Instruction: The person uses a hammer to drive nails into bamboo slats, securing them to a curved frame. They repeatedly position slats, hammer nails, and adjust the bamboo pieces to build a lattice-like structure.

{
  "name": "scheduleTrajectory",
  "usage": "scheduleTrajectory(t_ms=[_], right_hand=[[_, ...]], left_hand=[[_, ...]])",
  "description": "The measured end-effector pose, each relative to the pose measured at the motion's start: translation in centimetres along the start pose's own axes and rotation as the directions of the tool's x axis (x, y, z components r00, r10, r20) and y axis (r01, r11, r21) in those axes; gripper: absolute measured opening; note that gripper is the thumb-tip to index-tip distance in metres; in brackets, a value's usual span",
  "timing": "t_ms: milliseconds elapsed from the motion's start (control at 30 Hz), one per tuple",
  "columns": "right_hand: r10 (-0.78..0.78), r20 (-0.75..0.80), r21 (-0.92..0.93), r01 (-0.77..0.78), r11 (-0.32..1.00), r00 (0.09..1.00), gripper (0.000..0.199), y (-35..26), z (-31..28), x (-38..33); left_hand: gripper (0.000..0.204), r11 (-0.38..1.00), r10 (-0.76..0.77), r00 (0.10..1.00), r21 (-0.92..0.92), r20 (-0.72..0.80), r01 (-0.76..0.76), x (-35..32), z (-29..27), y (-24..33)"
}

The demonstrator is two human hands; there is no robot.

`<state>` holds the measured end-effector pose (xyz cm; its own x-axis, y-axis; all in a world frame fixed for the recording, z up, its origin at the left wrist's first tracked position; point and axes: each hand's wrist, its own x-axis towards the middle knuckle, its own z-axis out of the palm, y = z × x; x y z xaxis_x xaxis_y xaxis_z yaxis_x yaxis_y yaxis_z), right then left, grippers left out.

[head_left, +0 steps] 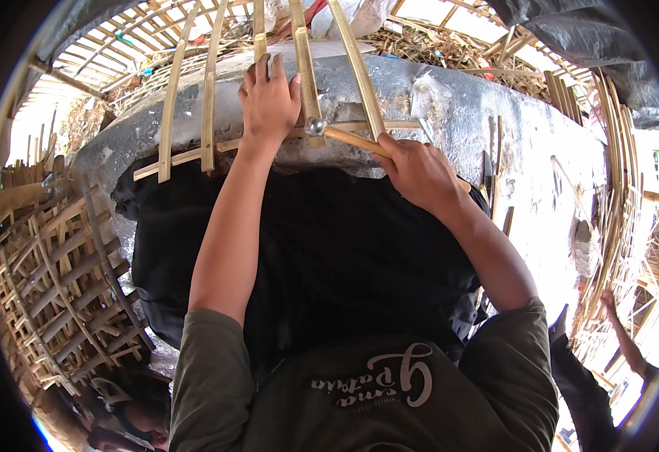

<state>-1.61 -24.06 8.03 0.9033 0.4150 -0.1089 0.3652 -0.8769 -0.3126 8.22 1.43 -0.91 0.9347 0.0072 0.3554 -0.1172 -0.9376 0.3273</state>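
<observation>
My left hand (pixel 269 98) lies over a bamboo slat (pixel 259 26), palm down and fingers apart. Its thumb reaches the edge of the neighbouring slat (pixel 305 64). In my right hand (pixel 424 173) is a hammer, gripped by its wooden handle (pixel 356 141). The round metal hammer head (pixel 315 126) is over the near end of that neighbouring slat; whether they touch I cannot tell. Several slats lie roughly side by side, pointing away from me, their near ends across a bamboo crosspiece (pixel 186 156). My left hand hides part of the slat beneath it.
Black cloth (pixel 344 241) spreads before me over a grey, rough-surfaced block (pixel 465 98). A woven bamboo lattice (pixel 51 279) stands at the left, and long bamboo strips (pixel 619 181) rise at the right. Another person's arm (pixel 623 331) shows at the right edge; someone else is at lower left.
</observation>
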Motion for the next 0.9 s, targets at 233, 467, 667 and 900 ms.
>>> scheduleTrajectory(t_ms=[233,467,667,900], right_hand=[[0.078,-0.132,0.108,-0.064,0.992,0.988,0.023,1.4,-2.0,-1.2],[0.262,-0.289,0.172,-0.22,0.96,0.921,0.027,4.2,-1.1,-1.0],[0.367,-0.256,0.214,-0.318,0.924,0.894,0.043,5.8,-0.2,0.3],[0.329,-0.148,0.159,-0.306,0.939,0.933,0.087,5.9,0.0,3.6]], left_hand=[[0.06,0.982,0.141,0.989,-0.132,0.042,-0.134,-0.6,-0.6,0.3],[0.07,0.92,0.393,0.917,-0.033,0.074,-0.391,-1.2,-1.9,1.2],[0.074,0.929,0.371,0.919,-0.066,0.136,-0.365,-1.3,-1.3,1.2],[0.075,0.938,0.347,0.922,-0.039,0.175,-0.345,-1.3,-1.4,1.5]])
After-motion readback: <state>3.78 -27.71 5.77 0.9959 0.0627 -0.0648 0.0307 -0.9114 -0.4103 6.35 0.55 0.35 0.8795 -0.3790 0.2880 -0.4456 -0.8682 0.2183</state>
